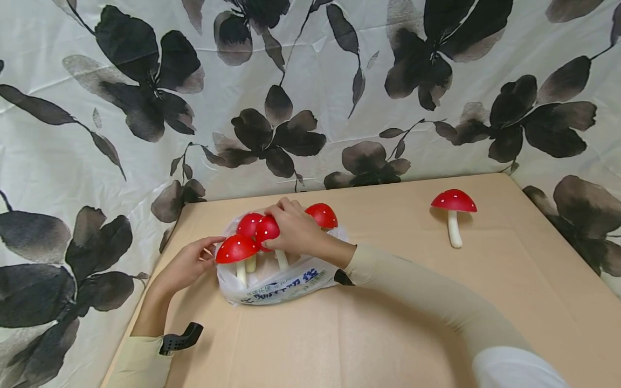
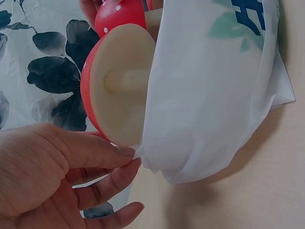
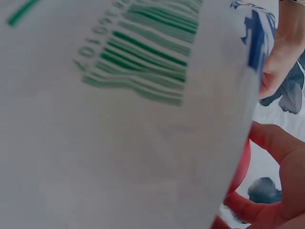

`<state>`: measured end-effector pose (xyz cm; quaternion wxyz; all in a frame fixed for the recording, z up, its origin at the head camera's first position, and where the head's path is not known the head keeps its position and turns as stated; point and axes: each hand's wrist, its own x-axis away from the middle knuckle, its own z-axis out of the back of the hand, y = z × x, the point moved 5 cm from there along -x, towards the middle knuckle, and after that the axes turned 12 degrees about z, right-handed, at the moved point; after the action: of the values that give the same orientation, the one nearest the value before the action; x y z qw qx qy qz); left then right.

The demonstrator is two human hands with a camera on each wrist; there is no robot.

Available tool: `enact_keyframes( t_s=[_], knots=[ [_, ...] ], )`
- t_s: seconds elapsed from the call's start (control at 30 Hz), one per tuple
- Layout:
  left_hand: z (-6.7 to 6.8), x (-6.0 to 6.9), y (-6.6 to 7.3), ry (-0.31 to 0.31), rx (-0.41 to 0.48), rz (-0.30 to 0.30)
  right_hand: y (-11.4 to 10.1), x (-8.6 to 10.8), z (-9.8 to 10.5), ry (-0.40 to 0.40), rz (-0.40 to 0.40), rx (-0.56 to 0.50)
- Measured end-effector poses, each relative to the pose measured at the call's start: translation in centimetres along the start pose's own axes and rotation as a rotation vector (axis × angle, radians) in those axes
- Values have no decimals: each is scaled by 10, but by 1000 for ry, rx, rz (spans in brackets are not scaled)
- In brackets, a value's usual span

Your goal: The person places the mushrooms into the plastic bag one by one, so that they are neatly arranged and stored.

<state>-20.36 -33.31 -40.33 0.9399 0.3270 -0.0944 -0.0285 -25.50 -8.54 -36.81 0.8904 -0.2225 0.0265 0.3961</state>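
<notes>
A white plastic bag (image 1: pixel 286 285) with blue and green print stands open on the table, holding several toy mushrooms with white-dotted red caps and pale stems. My left hand (image 1: pixel 194 264) is at the bag's left rim; in the left wrist view its thumb and index finger (image 2: pixel 119 179) pinch the bag's edge, just below the front-left mushroom (image 2: pixel 121 86). Over the bag, my right hand (image 1: pixel 296 229) grips a mushroom (image 1: pixel 268 230) by its cap. Another mushroom (image 1: pixel 322 215) sits at the bag's right side. The bag's barcode side hides most of the right wrist view, where the right hand (image 3: pixel 281 176) shows partly.
One more mushroom (image 1: pixel 454 202) lies at the table's right, its stem toward me. The light brown table (image 1: pixel 388 334) ends at a floral cloth (image 1: pixel 310 64) hanging behind and at both sides.
</notes>
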Motion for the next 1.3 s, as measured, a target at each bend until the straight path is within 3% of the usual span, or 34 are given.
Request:
enact_keyframes(
  t_s=[0.17, 0.4, 0.53, 0.77, 0.97, 1.3],
  knots=[
    [1, -1, 0, -10, 19, -3, -8, -2, 3, 13, 29, 119],
    [1, -1, 0, -4, 4, 3, -8, -2, 5, 21, 54, 129],
    [1, 0, 0, 1, 14, -8, -6, -1, 3, 14, 53, 57],
    [0, 1, -5, 18, -5, 11, 3, 2, 3, 16, -17, -193],
    [0, 0, -5, 3, -15, 31, 5, 5, 2, 11, 11, -194],
    [1, 2, -7, -34, 16, 25, 11, 14, -3, -101, 12, -292]
  ],
)
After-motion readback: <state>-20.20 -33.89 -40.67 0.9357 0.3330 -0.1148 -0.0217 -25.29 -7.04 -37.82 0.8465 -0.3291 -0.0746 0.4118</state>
